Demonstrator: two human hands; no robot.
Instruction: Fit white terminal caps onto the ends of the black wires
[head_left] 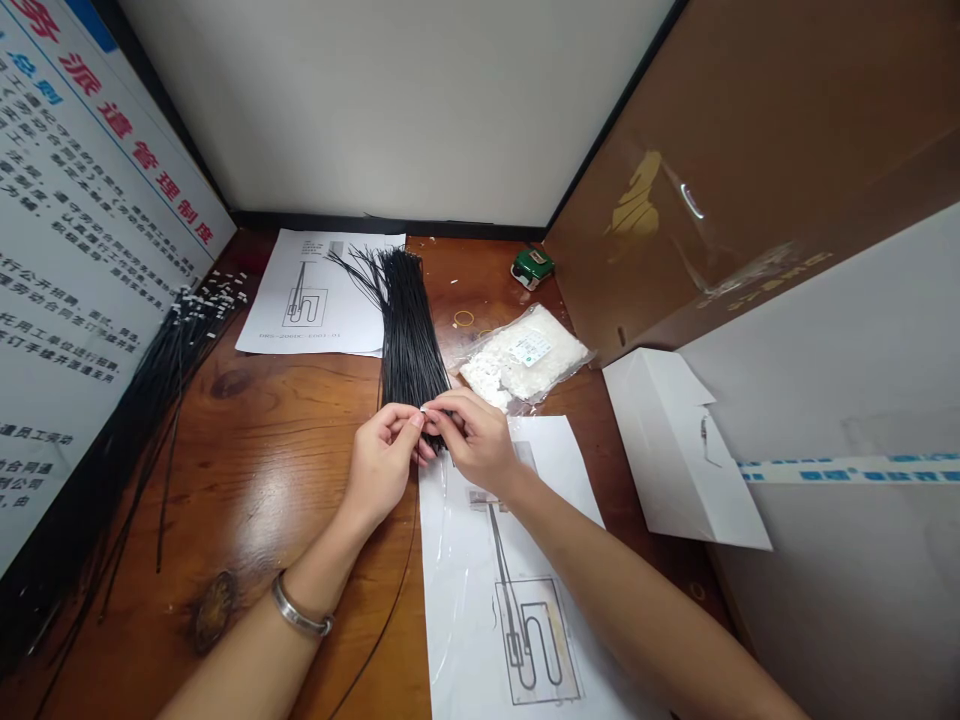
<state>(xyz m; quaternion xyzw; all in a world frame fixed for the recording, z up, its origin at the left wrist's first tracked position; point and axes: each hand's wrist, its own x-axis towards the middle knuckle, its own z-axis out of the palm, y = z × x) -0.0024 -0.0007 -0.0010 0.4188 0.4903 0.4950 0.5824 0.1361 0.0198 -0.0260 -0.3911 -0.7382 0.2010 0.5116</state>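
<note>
I have left hand (384,458) and right hand (477,437) pinching a wire (389,622) trailing toward seven o'clock; likely light, springy; hold near the tip (422,409).

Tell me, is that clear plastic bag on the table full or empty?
Not empty: the clear plastic bag holds a mass of white pieces, visible through the plastic. Whether it's completely full, I cannot tell.

Black wires (411,325), white connector pack (527,350), green tape measure (532,266), brown wood-grained table (300,420), silver bracelet (301,609)
</note>
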